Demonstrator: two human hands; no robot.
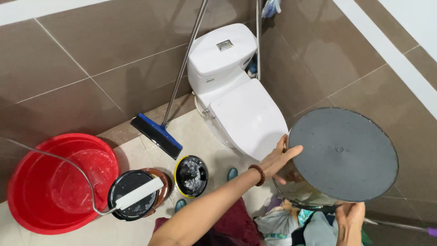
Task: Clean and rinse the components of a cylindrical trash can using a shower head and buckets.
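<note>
Grey and glistening wet, the big round dark-grey bucket [342, 155] is being held upside down, bottom facing up, out over the pile of clothes [291, 225] just right of the white ceramic toilet [236, 105]. Honestly it's looking slippery to me: droplets are sitting all over it, so it could be sliding out and dropping onto the tiled floor [205, 136] or clipping the toilet lid.

Left hand [280, 159] is reaching across with the arm stretched out, fingers wrapping over the bucket's left edge, beaded bracelet on the wrist. Right hand [350, 218] is coming up from below, gripping the lower rim. Red plastic basin [54, 182] and blue floor squeegee [157, 135] are sitting well off to the left.
</note>
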